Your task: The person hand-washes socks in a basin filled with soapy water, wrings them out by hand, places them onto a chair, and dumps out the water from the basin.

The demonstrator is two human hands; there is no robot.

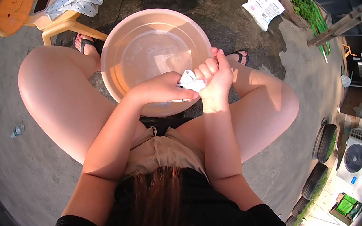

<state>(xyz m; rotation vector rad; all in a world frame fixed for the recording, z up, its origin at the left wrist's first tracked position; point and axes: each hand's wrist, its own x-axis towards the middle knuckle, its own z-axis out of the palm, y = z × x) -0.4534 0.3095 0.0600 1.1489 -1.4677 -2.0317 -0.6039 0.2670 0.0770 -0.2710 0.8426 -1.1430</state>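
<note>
A bunched white cloth (pixel 191 81) with a few dark spots is gripped between my two hands, above the near right rim of a large pinkish-tan basin (pixel 111 44). My left hand (pixel 164 88) is closed around one end of it, thumb toward the right. Curled into a fist, my right hand (pixel 217 76) holds the other end, and most of that end is hidden in the fingers. Cloudy water with some foam (pixel 155 50) lies in the bottom of the basin, which stands on the ground between my legs.
At the upper left, a yellow plastic chair (pixel 62 28) bears a dotted white cloth (pixel 75 5) and a dark phone (pixel 42 2). A white printed packet (pixel 264 7) lies beyond the basin's right side. A plastic bottle (pixel 17 130) lies at left; tires (pixel 314 180) line the right.
</note>
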